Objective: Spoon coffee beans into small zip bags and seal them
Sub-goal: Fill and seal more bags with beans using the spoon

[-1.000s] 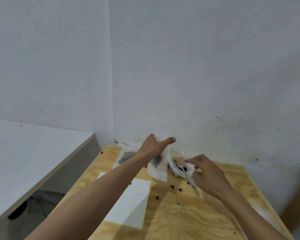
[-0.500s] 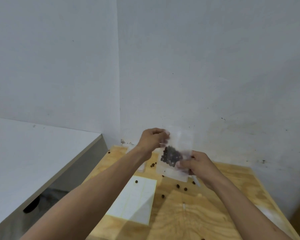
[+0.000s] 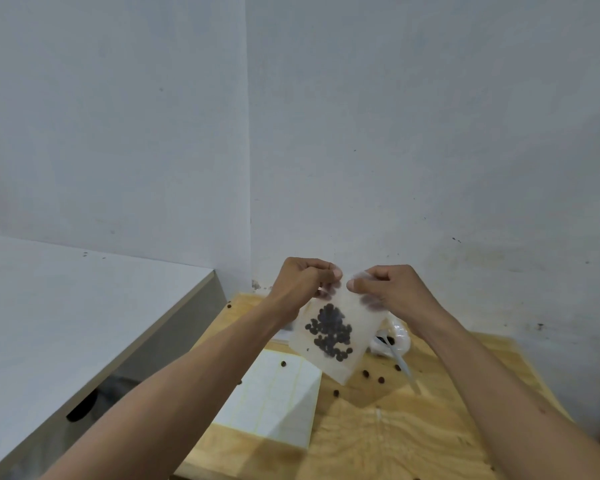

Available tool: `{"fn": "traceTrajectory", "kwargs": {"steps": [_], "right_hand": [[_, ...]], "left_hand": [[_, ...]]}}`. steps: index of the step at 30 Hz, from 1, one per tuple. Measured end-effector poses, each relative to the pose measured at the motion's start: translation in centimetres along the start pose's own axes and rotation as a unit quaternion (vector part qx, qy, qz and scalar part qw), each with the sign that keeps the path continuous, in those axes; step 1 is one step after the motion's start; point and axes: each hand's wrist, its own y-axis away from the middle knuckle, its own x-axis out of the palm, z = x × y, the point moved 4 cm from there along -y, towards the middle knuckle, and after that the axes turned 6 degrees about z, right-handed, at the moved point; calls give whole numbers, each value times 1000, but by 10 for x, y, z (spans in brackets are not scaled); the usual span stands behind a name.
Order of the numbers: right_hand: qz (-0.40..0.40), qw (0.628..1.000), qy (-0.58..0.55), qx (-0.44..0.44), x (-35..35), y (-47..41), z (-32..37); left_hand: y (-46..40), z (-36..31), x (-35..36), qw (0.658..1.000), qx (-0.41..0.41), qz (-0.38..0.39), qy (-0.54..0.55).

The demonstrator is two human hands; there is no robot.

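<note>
Fingers (image 3: 329, 277) of the left hand (image 3: 305, 282) and right hand (image 3: 388, 287) pinched shut on the top edge of a small zip bag (image 3: 357, 327), raised above the tabletop (image 3: 395, 438). Thin, limp, slippery film; light load of coffee beans (image 3: 329, 332) sagging low. Best gripped along the stiffer zip strip.

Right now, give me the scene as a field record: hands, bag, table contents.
left hand: left hand pinches the top edge of the small clear zip bag
right hand: right hand pinches the same top edge, beside the left
bag state: held up above the table, tilted, dark coffee beans inside
seal: cannot tell
table: light plywood table
loose items: scattered beans; white label sheet; white plastic spoon
</note>
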Motion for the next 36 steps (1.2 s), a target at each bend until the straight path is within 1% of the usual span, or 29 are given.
{"fn": "traceTrajectory", "kwargs": {"steps": [6,8,11,13,19,21,23,26,27,31,33,34,36], "right_hand": [[-23,999,-6,22,5,-1,-4],[-29,999,-8,29,7,-1,-5],[-10,999,-10,35,11,0,-9],[-14,999,-7,38,12,0,-13],[-121,990,56,42,13,0,-12],[-134,989,51,45,14,0,-12],[-113,992,35,51,15,-2,-17],[-53,997,-24,60,16,-3,-25],[-51,996,-29,62,16,-3,-27],[-96,994,7,59,17,-5,-26],[-100,992,-43,71,20,-9,-29],[-79,990,-75,87,23,-10,-32],[14,986,-118,120,35,-12,-36]], "left_hand": [[2,5,2,1000,-20,-7,11],[2,8,2,999,-25,-25,14],[0,13,-4,997,-27,-65,21],[-2,16,-9,995,-29,-89,23],[-6,17,-17,994,-24,-106,12],[-8,18,-20,994,-19,-104,0],[-9,20,-25,993,-15,-114,-15],[-11,25,-33,992,-12,-129,-15],[-12,27,-35,992,-13,-127,-15],[-15,32,-36,991,-17,-129,-12],[-18,34,-39,989,-20,-146,0],[-20,36,-43,987,-26,-159,12],[-23,43,-53,980,-42,-188,57]]}}
